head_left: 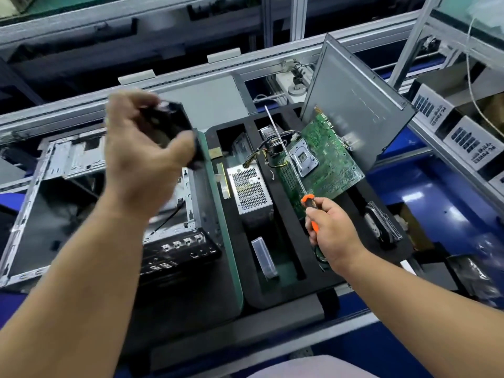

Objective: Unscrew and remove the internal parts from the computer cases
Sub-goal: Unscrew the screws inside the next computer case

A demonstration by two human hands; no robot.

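My left hand [141,148] is gripping a black part [174,132], blurred, and holding it up over the open computer case [81,203] lying on the left of the bench. My right hand [331,236] is clutching the orange-and-black handle of a long screwdriver [289,165], its shaft pointing up across the green motherboard [321,162], which is leaning in the black foam tray [289,268] beside the power supply [249,189].

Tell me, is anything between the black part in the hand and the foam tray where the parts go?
Nothing visible blocks it. The left hand holds the black part up in the air above the case. The tray lies just to the right, with only open air between them, though the part looks blurred.
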